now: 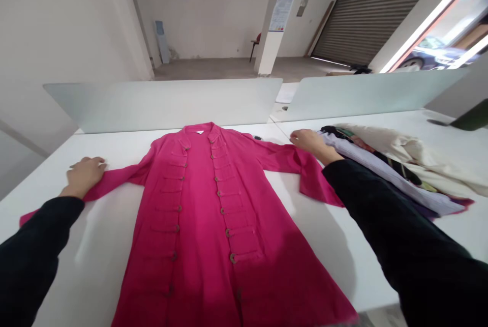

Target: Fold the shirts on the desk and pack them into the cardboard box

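Observation:
A bright pink long-sleeved shirt [198,205] lies spread on the white table, its front parted and a row of round buttons with loops down each side. The collar points away from me and the hem runs out of the bottom of the view. My left hand [84,173] rests at the left sleeve, its fingers loosely bent and apart, palm down. Across the other sleeve reaches my right hand [308,142], touching its upper edge with fingers stretched to the left. Whether either hand has any cloth between its fingers is hard to make out. That right sleeve bends down under my forearm.
A pile of folded clothes [385,164], cream, pale lilac and dark, lies on the right of the table [102,235]. Frosted partitions [183,103] stand along the far edge. Beyond are a water dispenser [161,42], a pillar [278,17] and a roller shutter [373,6].

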`<action>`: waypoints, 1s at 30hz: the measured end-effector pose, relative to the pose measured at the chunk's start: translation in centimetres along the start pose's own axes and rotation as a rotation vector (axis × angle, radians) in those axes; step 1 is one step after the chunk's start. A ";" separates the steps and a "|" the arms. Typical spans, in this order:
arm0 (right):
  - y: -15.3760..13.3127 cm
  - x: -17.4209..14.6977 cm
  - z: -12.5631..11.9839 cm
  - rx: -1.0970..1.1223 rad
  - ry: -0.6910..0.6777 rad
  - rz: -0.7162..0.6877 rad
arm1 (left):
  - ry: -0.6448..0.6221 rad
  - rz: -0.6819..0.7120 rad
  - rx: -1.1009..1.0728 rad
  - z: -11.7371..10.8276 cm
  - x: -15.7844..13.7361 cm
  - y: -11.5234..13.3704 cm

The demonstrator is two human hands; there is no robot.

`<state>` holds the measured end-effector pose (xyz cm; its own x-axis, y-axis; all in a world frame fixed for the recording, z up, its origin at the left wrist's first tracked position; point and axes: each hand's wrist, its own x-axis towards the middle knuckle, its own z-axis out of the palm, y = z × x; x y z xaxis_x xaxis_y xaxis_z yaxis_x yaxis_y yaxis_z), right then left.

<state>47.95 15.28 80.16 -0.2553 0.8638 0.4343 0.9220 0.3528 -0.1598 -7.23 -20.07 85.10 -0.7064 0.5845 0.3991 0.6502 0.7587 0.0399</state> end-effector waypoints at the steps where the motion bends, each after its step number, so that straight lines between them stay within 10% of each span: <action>1: -1.6 1.1 0.2 0.033 -0.007 -0.020 | 0.002 0.044 -0.002 0.2 0.6 1.3; 11: -12.9 7.8 5.5 0.147 -0.025 -0.078 | 0.022 0.242 -0.078 3.4 6.9 12.6; 30: -13.5 8.4 8.4 0.030 0.098 -0.001 | 0.066 0.271 0.133 4.1 8.2 12.3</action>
<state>30.89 20.77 78.50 -0.2248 0.8249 0.5187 0.9124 0.3651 -0.1851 -6.17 -4.74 85.11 -0.4897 0.7541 0.4377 0.7671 0.6112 -0.1949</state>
